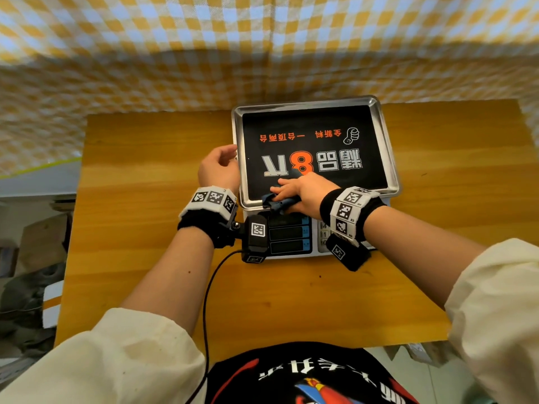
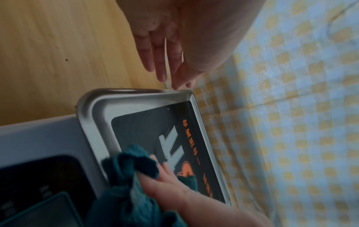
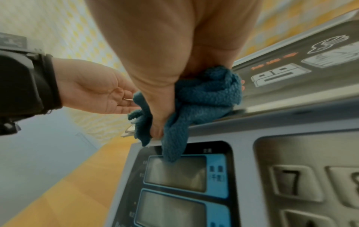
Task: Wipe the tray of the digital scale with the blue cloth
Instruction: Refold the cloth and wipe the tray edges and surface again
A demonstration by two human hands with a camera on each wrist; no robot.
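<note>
The digital scale (image 1: 287, 234) stands on a wooden table, with its steel tray (image 1: 391, 167) bearing a black printed sticker. My right hand (image 1: 303, 191) lies at the tray's near left corner and holds the bunched blue cloth (image 1: 275, 201) down on it. The cloth (image 3: 207, 92) spills over the tray rim (image 3: 291, 95) onto the display (image 3: 174, 173). In the left wrist view the cloth (image 2: 124, 176) wraps around the right hand's fingers (image 2: 165, 170). My left hand (image 1: 218, 167) is at the tray's left side, its straight fingers (image 2: 165, 61) touching the rim (image 2: 91, 116).
The wooden table (image 1: 145, 228) has bare surface left, right and in front of the scale. A yellow and white checked cloth (image 1: 262, 53) hangs behind it. A black cable (image 1: 210, 287) runs from the left wrist camera toward my body. Clutter sits on the floor at left (image 1: 29, 287).
</note>
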